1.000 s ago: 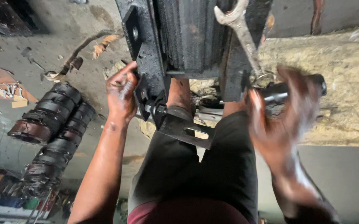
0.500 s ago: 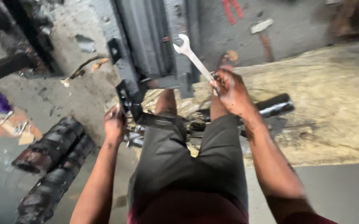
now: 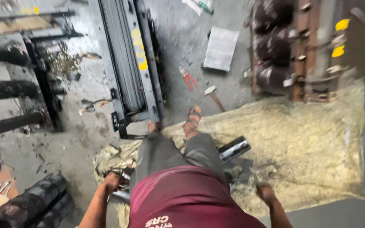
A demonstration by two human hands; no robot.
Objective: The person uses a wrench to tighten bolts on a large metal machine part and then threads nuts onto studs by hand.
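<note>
Wrench [image 3: 253, 176], a thin grey shaft, sticks up out of the right hand [image 3: 266, 193] at about 5 o'clock in the view; the hand is closed around its lower end, and the tool's head is too blurred to make out. It hangs over the frayed straw-coloured mat [image 3: 309, 139] that covers the floor from the middle out to 3 o'clock.

Left hand [image 3: 111, 182], at 7 o'clock, rests with fingers curled on dark metal parts [image 3: 121, 195] lying at the mat's edge; whether it grips one or only touches them I cannot tell.

Between the hands are the person's maroon shirt and grey trousers, with one sandalled foot [image 3: 193, 116] at the centre. A shiny black tube [image 3: 234, 148] lies on the mat just right of the knee. At the feet stands the end of a long grey steel frame [image 3: 127, 63] that runs up toward 12 o'clock.

On the bare concrete at 1 o'clock lie red-handled pliers [image 3: 188, 78], a hammer [image 3: 214, 97] and a flat sheet of card [image 3: 221, 48]. A rusty engine block [image 3: 300, 50] with yellow marks sits at 2 o'clock. Black ribbed cylinders [image 3: 30, 202] lie at 8 o'clock, dark pipes [image 3: 5, 90] at 9 o'clock.
</note>
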